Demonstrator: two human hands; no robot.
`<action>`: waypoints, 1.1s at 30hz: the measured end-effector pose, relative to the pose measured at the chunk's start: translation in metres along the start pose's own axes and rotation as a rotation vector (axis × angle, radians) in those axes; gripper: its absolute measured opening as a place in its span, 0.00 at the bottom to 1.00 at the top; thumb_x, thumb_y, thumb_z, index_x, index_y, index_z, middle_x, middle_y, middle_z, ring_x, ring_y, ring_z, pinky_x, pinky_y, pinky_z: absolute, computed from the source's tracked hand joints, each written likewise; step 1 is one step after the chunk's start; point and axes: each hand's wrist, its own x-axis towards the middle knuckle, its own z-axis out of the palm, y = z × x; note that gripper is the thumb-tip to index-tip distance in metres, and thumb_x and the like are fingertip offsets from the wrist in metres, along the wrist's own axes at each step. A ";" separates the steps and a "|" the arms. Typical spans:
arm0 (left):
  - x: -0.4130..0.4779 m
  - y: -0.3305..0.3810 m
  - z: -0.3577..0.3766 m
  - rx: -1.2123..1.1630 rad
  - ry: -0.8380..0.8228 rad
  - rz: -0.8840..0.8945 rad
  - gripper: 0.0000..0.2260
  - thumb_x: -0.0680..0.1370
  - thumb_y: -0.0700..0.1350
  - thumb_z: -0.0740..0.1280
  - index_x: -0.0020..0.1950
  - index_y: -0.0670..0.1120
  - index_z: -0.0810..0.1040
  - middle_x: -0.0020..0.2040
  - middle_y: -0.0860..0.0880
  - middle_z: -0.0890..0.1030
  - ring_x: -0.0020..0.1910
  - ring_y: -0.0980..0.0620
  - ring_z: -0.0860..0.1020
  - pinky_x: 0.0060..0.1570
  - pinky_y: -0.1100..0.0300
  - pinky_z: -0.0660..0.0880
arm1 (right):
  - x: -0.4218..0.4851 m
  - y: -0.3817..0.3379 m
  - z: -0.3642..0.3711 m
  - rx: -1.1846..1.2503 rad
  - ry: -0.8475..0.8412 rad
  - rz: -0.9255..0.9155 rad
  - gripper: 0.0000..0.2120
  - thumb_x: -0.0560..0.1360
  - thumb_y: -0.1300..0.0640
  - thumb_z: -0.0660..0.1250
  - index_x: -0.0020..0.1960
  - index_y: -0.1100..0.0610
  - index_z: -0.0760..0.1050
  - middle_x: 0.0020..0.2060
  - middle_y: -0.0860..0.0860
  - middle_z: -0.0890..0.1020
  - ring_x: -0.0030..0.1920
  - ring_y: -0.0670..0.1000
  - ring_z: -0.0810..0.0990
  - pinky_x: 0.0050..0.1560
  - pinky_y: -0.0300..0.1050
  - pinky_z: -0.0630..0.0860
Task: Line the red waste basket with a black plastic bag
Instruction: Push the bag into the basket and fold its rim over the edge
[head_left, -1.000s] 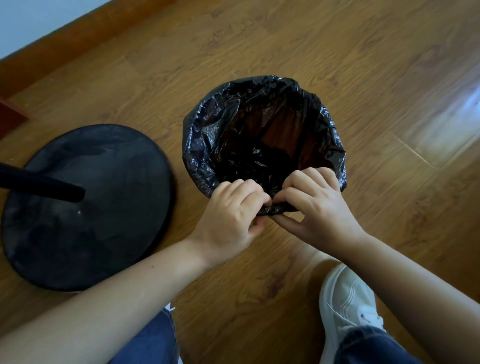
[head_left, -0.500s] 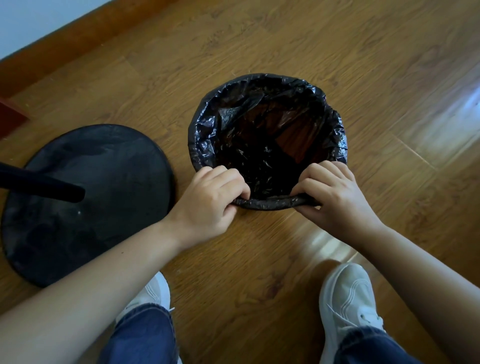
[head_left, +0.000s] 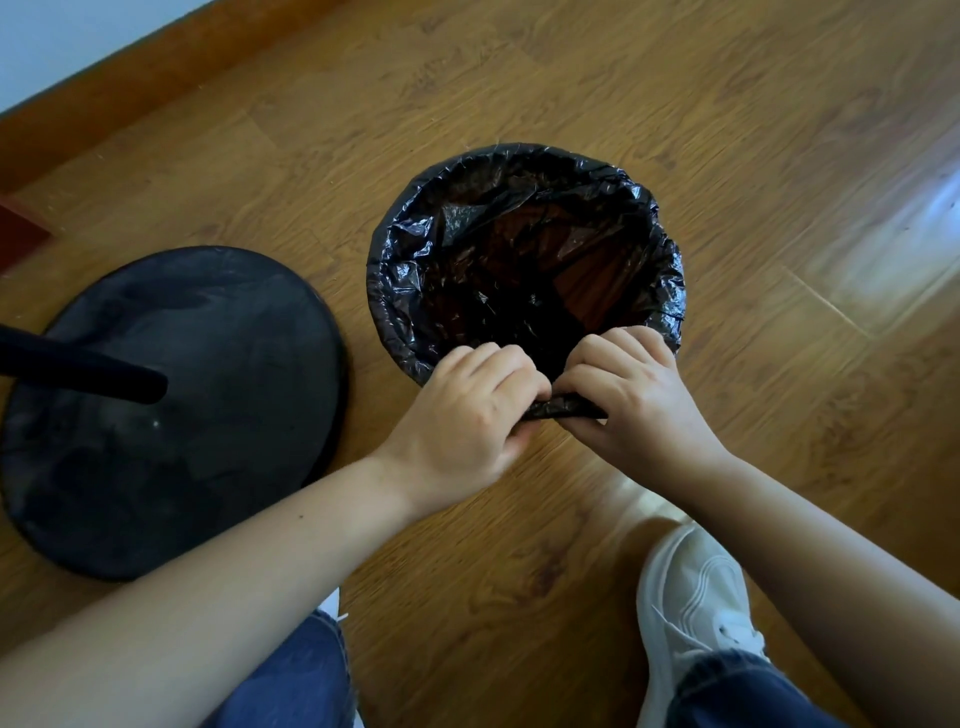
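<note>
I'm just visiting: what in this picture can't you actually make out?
- Head view: the waste basket is wrapped by the black bag; only a reddish tint shows through.
- The near rim is mostly covered by the left hand and right hand, whose fingers curl under, tips unseen.
- The black pole on the round base is cut off by the left edge.

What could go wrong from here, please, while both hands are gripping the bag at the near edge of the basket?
1. The left hand and the right hand pinch the black bag bunched into a tight roll at the near edge. The thin, crinkled film might tear there.
2. All the pull is on the near side, so the basket, standing free on the floor, could tip toward the person.
</note>
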 end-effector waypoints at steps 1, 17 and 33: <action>0.000 0.000 0.001 -0.013 0.004 -0.015 0.06 0.70 0.38 0.69 0.46 0.41 0.77 0.42 0.46 0.78 0.42 0.48 0.75 0.44 0.53 0.70 | 0.000 0.000 0.001 -0.001 -0.001 -0.001 0.07 0.71 0.56 0.67 0.36 0.58 0.78 0.33 0.53 0.78 0.35 0.56 0.77 0.48 0.45 0.65; -0.008 -0.008 -0.002 0.051 0.040 -0.032 0.06 0.70 0.38 0.63 0.43 0.40 0.79 0.39 0.45 0.80 0.38 0.46 0.76 0.37 0.55 0.67 | -0.002 0.004 -0.015 0.058 -0.081 0.002 0.03 0.68 0.59 0.70 0.42 0.58 0.79 0.37 0.53 0.77 0.38 0.55 0.75 0.57 0.51 0.67; -0.013 -0.011 -0.012 0.148 0.046 -0.056 0.14 0.69 0.49 0.65 0.49 0.43 0.79 0.44 0.47 0.79 0.47 0.46 0.76 0.48 0.54 0.66 | -0.004 0.015 -0.010 0.044 -0.004 0.058 0.04 0.66 0.61 0.70 0.41 0.58 0.79 0.38 0.54 0.78 0.40 0.57 0.77 0.58 0.52 0.65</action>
